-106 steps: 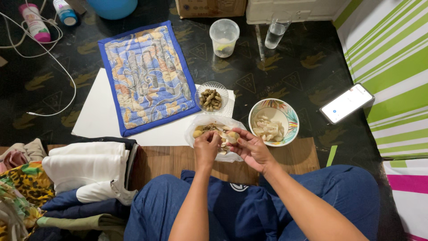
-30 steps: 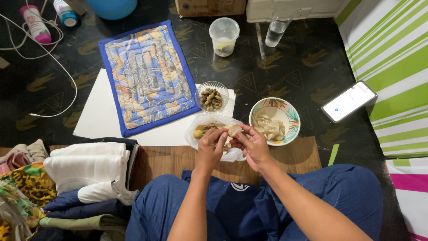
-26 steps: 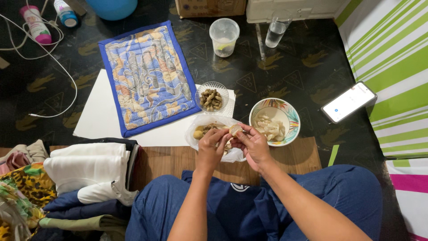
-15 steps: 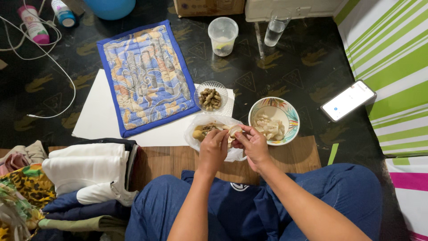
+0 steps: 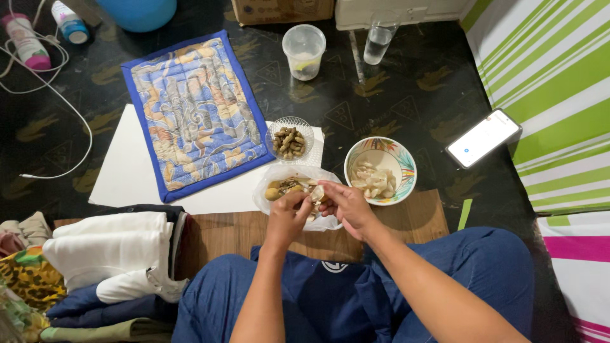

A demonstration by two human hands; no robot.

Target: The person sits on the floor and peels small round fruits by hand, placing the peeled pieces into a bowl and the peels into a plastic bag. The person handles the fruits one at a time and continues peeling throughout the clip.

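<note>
**Clerk:** Head view, item one?

**Keeper:** Left hand (image 5: 287,213) and right hand (image 5: 343,204), both closed to a pinch around one small pale piece (image 5: 316,192), cream-coloured and rounded. It sits between the fingertips of both hands, just above a clear plastic bag (image 5: 274,181) that lies on the floor at the edge of a wooden board (image 5: 419,219).

**Clerk:** Handling notes for the piece?

**Keeper:** Judged light, small enough for two or three fingertips. Probably firm inside with a thin skin or shell that gives under a nail; likely a little slick once bare. Best held at its sides with one hand while the other works the edge. Whether it is peeled or only part peeled, I cannot tell.

**Clerk:** Contents of the bag?

**Keeper:** Brownish and pale bits, soft crinkly film, no stiffness; it would slide if tugged.

**Clerk:** Neighbouring items?

**Keeper:** Patterned ceramic bowl (image 5: 401,166) just right of the hands, holding pale pieces (image 5: 373,181); breakable, heavier. Small cut-glass dish (image 5: 309,134) beyond the bag, holding brown nuts (image 5: 288,142). White sheet (image 5: 127,171) under a blue quilted mat (image 5: 190,108). Further off: lidless plastic tub (image 5: 304,51), water glass (image 5: 377,43), lit phone (image 5: 483,137). Folded clothes (image 5: 108,254) at the left.
</note>
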